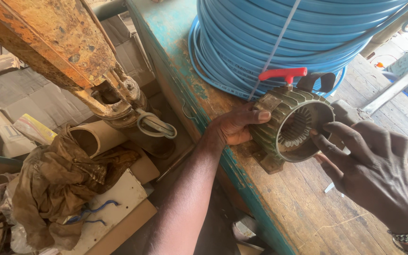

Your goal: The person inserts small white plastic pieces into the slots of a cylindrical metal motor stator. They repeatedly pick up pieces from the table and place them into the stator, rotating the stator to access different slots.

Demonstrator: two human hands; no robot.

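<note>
Worn wooden planks with a chipped teal-painted edge make up the worktop (279, 208), and on it, near that edge, sits a ribbed, grey-green cast-metal motor housing (286, 125) with its open round end facing up toward the camera.

Left-hand fingers (256, 114) are pressed together along the housing's finned outer wall, the thumb on top, so the left hand (234, 126) clamps it against the planks. Right-hand fingers (329, 137) are loosely spread and curled, their tips at the rim of the bore; the right hand (374, 170) pinches nothing that I can make out.

To do this well, the bracing grip should probably stay firm on the fins while the fingertips work around the toothed inner ring evenly, keeping clear of sharp edges.

Behind the housing, a red T-shaped valve handle (283, 74) stands before a large coil of blue plastic hose (289, 33), cut off at the top. The housing's foot and far side are hidden, and the bore's depth is in shadow.
</note>
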